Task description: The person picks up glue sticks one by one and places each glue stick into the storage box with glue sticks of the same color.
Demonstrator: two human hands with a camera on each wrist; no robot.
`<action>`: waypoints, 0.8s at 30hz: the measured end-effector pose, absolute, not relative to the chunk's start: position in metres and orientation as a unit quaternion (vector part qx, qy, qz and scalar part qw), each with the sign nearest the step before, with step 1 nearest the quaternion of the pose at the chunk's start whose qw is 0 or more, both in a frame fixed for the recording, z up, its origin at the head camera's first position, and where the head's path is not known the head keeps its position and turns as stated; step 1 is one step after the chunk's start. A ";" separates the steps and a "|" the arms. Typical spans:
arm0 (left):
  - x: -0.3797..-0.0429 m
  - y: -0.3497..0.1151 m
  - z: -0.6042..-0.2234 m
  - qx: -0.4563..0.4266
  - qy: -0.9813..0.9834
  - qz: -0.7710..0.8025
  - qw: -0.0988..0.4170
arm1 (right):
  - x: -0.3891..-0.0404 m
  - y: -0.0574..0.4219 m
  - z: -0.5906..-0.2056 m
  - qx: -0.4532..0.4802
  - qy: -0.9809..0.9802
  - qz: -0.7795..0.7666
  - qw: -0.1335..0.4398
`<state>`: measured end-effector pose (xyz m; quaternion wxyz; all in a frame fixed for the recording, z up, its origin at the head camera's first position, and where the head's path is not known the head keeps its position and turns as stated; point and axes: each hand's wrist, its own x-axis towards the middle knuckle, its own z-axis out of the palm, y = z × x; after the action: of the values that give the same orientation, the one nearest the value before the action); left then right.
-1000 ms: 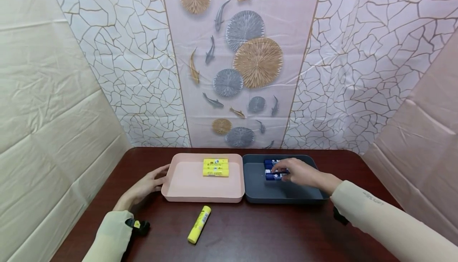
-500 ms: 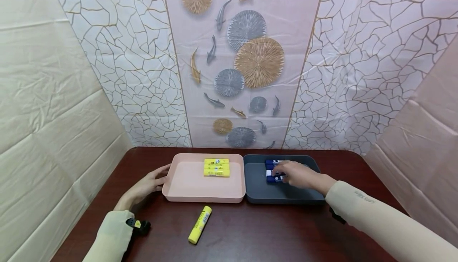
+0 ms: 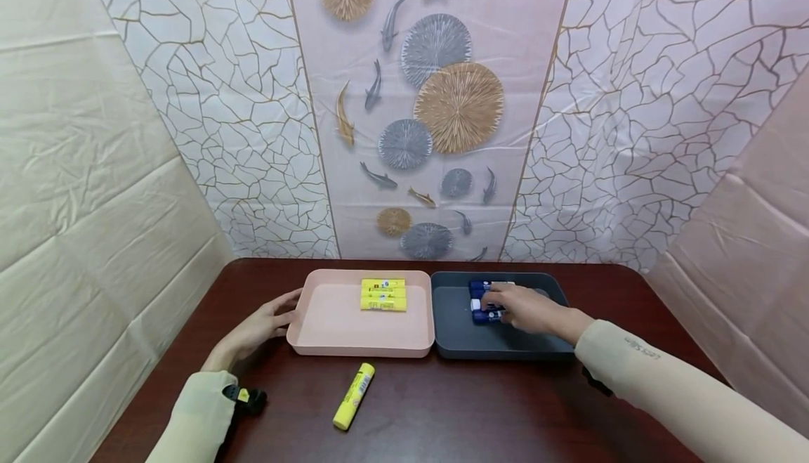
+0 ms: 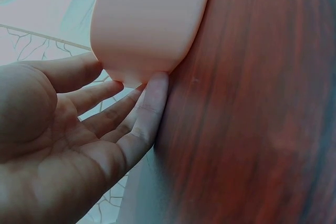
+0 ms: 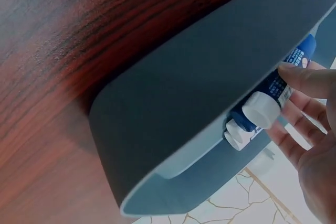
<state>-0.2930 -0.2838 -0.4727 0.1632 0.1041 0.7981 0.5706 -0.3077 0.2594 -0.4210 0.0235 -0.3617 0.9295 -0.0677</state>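
Note:
My right hand (image 3: 527, 306) reaches into the dark blue-grey tray (image 3: 451, 340) and pinches a blue glue stick (image 5: 274, 85) with a white end between thumb and fingers. Other blue glue sticks (image 3: 482, 285) lie beside it, partly hidden under the hand. At the pink tray's (image 3: 329, 333) left end, my left hand (image 3: 255, 329) touches the outer wall with extended fingers, as the left wrist view shows up close. Inside the pink tray, several yellow glue sticks (image 3: 383, 295) lie side by side near the right rear.
A single yellow glue stick (image 3: 354, 396) lies slanted on the dark red-brown table (image 3: 468, 414) in front of the pink tray. The two trays stand side by side near the rear edge, with a patterned cloth backdrop (image 3: 430, 133) behind and plain cloth on both sides.
My right hand and forearm have shifted slightly left and toward me, and the near blue glue sticks have moved a little closer to the tray's front. My left hand has kept its place.

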 end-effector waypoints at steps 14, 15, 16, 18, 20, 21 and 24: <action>-0.292 -0.285 -0.473 0.116 0.794 0.575 0.163 | -0.308 0.259 -0.426 -0.338 0.938 -0.068 0.032; -0.292 -0.285 -0.473 0.116 0.794 0.575 0.162 | -0.308 0.259 -0.426 -0.337 0.938 -0.069 0.033; -0.292 -0.285 -0.474 0.116 0.794 0.575 0.162 | -0.308 0.260 -0.426 -0.338 0.938 -0.069 0.033; -0.292 -0.285 -0.474 0.116 0.794 0.575 0.162 | -0.308 0.260 -0.426 -0.341 0.937 -0.070 0.032; -0.292 -0.285 -0.474 0.116 0.793 0.576 0.162 | -0.308 0.260 -0.426 -0.341 0.937 -0.071 0.032; -0.292 -0.285 -0.474 0.116 0.792 0.577 0.162 | -0.308 0.260 -0.426 -0.339 0.937 -0.071 0.033; -0.292 -0.286 -0.473 0.116 0.792 0.577 0.163 | -0.308 0.260 -0.426 -0.339 0.938 -0.071 0.033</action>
<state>-0.2923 -0.2855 -0.4735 0.1625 0.1158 0.7918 0.5772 -0.3084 0.2597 -0.4261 0.0328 -0.3389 0.9376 -0.0706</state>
